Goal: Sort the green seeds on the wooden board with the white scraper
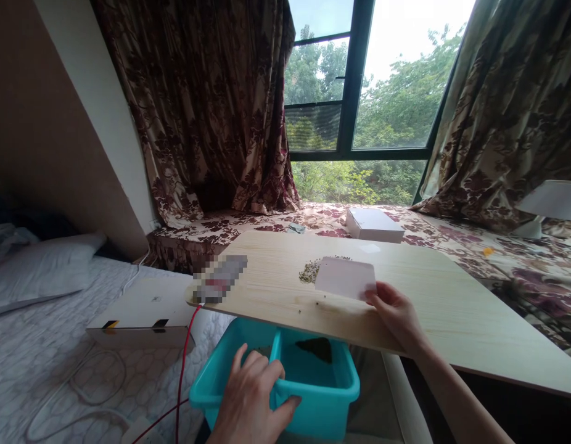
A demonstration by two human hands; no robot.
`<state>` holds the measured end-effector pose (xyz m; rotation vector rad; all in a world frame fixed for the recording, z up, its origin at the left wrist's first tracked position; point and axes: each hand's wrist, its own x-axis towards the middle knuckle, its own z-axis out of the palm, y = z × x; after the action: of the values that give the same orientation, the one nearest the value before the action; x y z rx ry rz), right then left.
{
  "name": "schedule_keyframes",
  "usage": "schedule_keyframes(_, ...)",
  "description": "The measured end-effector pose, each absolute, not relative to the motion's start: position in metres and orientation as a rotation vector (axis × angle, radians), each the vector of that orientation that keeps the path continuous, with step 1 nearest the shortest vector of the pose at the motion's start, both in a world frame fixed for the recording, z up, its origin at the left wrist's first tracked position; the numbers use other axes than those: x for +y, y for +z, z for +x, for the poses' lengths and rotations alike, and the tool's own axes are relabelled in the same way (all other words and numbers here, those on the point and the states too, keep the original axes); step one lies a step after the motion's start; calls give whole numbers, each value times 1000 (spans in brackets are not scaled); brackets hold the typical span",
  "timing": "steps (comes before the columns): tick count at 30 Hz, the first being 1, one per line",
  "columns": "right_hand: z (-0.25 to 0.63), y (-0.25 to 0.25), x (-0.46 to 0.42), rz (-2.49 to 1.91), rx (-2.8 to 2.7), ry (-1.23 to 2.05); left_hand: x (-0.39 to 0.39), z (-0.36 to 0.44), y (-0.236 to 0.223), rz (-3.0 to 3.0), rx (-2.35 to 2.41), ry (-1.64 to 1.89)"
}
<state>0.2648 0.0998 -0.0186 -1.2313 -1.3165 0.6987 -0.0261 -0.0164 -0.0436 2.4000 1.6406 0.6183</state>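
My right hand [396, 311] pinches the near right corner of a thin white card [345, 277] with rounded corners. The card is over the tabletop, partly covering a scatter of small mixed seeds or beans [309, 271]; a few loose ones lie nearer the table's front edge. Below that edge is a turquoise two-compartment bin [320, 390]. My left hand [255, 391] grips its near rim by the divider, fingers curled over and thumb to the right. A dark green heap [317, 349] lies in the right compartment; my hand partly hides the left one.
The pale wooden table [452, 308] holds a blurred-out device [223, 277] at its left end, with a red cable [184, 351] hanging down. A white box [147, 311] sits on the bed at left. Another white box [375, 224] stands on the window seat, a lamp [551, 200] farther right.
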Motion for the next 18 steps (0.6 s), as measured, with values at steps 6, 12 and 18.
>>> schedule_keyframes(6,271,-20,92,-1290,-1265,652,-15,-31,-46,2391,1661,641)
schedule_keyframes(12,252,-19,66,-1244,-1320,828,-14,-37,-44,2350,1693,637)
schedule_keyframes(18,250,-19,63,-1190,-1306,896,-15,-38,-46,2387,1680,655)
